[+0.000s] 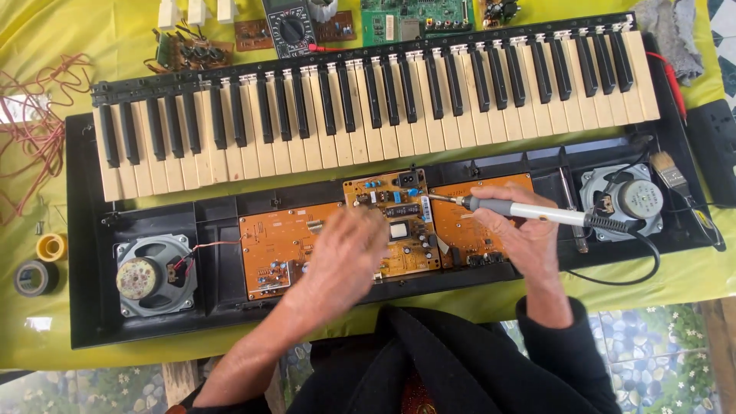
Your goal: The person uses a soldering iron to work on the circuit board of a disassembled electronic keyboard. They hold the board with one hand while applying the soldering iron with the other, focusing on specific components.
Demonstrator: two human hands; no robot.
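Observation:
An opened electronic keyboard [84,230] lies upside-up on a yellow cloth, its key bed [368,107] lifted back and its orange circuit boards [280,245] exposed. My right hand [517,234] grips a soldering iron [529,211] with a white and grey handle. The iron's tip points left onto the middle circuit board [391,211]. My left hand [345,257] hovers blurred over that board's left part, fingers spread, holding nothing that I can see.
Two round speakers sit in the case, one at the left [153,274] and one at the right [622,201]. A multimeter [290,27], loose circuit boards [410,19], red wire [34,123], tape rolls [34,276], a paintbrush [673,176] and a grey rag [671,34] lie around.

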